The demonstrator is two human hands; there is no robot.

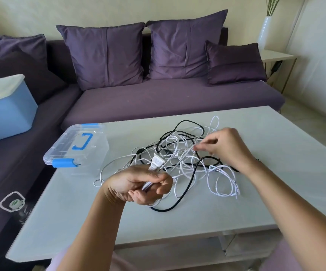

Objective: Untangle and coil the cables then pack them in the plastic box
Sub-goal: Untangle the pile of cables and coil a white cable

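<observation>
A tangle of white cables [224,180] and black cables [189,173] lies spread over the middle of the pale table [295,153]. My left hand [136,184] grips a white cable just below its white plug [157,163], which points up and away. My right hand [224,147] hovers over the right side of the heap, fingertips pinching a thin white strand. A clear plastic box [76,147] with a blue handle and blue clips stands shut at the table's left edge, left of the heap.
A purple sofa [168,98] with several cushions runs behind and to the left of the table. A light blue bin [7,112] with a white lid sits on the sofa at left. A white vase [265,32] stands on a side table at back right.
</observation>
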